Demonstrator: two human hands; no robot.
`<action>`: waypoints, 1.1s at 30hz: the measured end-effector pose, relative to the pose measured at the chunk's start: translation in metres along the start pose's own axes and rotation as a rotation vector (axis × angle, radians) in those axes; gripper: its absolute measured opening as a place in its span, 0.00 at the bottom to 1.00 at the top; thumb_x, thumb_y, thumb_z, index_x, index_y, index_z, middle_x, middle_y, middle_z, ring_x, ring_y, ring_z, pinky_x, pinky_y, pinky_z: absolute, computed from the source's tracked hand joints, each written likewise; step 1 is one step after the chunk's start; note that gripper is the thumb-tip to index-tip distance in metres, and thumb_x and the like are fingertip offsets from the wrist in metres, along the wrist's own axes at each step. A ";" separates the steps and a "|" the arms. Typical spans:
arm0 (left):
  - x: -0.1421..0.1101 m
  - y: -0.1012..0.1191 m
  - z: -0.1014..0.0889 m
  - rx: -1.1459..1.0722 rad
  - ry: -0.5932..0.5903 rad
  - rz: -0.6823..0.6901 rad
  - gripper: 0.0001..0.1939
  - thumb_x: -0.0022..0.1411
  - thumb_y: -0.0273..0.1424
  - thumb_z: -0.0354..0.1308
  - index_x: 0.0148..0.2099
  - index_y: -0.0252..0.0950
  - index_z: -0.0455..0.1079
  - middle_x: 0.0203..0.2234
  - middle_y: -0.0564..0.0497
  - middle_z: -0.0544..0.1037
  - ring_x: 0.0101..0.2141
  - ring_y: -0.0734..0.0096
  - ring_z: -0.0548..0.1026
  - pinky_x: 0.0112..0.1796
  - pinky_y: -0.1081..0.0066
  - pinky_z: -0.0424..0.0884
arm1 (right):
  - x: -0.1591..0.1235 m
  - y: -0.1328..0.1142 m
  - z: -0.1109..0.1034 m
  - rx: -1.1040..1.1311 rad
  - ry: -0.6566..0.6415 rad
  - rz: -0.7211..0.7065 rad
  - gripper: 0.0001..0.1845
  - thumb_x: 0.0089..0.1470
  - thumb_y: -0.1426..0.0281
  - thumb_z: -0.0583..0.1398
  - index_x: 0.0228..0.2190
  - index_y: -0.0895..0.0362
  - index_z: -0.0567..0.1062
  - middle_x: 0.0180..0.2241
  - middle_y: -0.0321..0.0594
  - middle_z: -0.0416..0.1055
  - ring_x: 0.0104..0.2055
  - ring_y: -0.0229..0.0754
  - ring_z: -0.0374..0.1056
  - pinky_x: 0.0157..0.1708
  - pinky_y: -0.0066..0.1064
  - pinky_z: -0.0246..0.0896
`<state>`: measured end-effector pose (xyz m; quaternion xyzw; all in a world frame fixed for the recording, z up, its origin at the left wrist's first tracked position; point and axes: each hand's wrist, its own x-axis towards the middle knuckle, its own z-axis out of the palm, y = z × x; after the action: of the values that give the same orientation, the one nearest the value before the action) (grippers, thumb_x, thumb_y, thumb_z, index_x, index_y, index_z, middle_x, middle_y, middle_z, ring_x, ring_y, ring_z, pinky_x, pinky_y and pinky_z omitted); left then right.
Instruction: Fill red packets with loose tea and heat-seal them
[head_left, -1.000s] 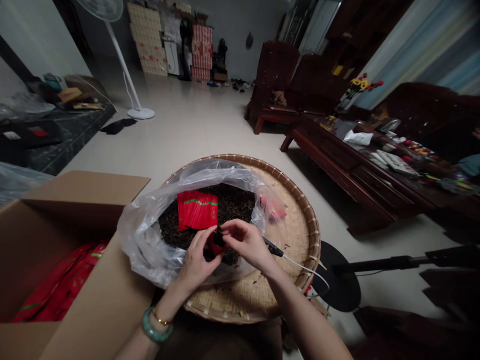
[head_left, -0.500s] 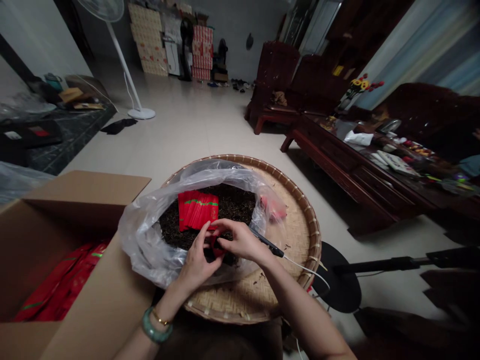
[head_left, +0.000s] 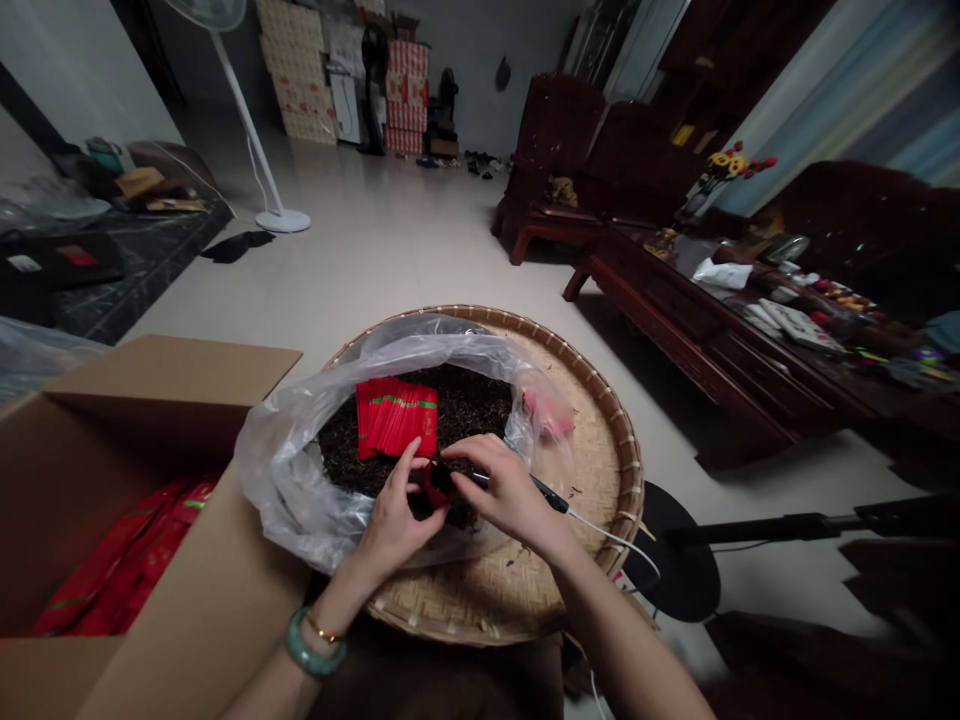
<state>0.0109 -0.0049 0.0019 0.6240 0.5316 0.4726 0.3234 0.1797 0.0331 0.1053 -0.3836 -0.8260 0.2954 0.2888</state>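
Observation:
My left hand (head_left: 397, 505) grips a small red packet (head_left: 438, 490) between thumb and fingers, its dark mouth turned up. At the packet's right rim, my right hand (head_left: 499, 490) has its fingers curled toward the thumb; what they pinch, if anything, is too small to make out. Both hands are over a clear plastic bag (head_left: 281, 480) of dark dried leaves (head_left: 476, 410). A fanned stack of flat red packets (head_left: 397, 418) rests on the leaves, just beyond my hands. Partly under my right hand lies a slim black tool (head_left: 551, 495) with a white cord.
The bag sits in a round woven bamboo tray (head_left: 600, 440). An open cardboard box (head_left: 172, 370) with more red packets (head_left: 127, 560) stands at left. On the right are a black stand base (head_left: 679, 560) and a dark wooden table (head_left: 675, 310). A white fan (head_left: 281, 220) stands behind.
My right hand moved into the packet's mouth, then drew back slightly to the right. My left hand keeps hold of the packet, whose dark opening now shows more. The view has shifted slightly.

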 end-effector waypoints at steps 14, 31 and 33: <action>-0.005 -0.005 0.004 0.070 0.016 0.091 0.39 0.55 0.33 0.59 0.64 0.40 0.46 0.47 0.44 0.68 0.45 0.64 0.71 0.41 0.66 0.75 | -0.011 0.000 0.016 0.087 0.136 0.054 0.07 0.52 0.76 0.60 0.34 0.55 0.77 0.30 0.37 0.75 0.33 0.38 0.69 0.34 0.29 0.62; -0.005 0.000 0.003 0.102 0.043 0.081 0.36 0.54 0.32 0.59 0.63 0.39 0.49 0.47 0.43 0.69 0.45 0.62 0.71 0.40 0.66 0.75 | -0.020 -0.005 0.026 -0.175 0.150 0.041 0.05 0.54 0.68 0.61 0.29 0.54 0.78 0.35 0.44 0.68 0.43 0.47 0.58 0.42 0.42 0.61; -0.004 0.000 0.004 0.114 0.043 0.094 0.37 0.55 0.32 0.59 0.63 0.39 0.49 0.47 0.43 0.69 0.45 0.62 0.71 0.40 0.66 0.75 | -0.018 -0.004 0.025 -0.146 0.210 0.056 0.06 0.55 0.69 0.60 0.29 0.53 0.79 0.35 0.44 0.69 0.43 0.47 0.58 0.43 0.43 0.61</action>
<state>0.0146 -0.0088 -0.0001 0.6555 0.5344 0.4695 0.2535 0.1701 0.0094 0.0871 -0.4552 -0.7996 0.2006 0.3364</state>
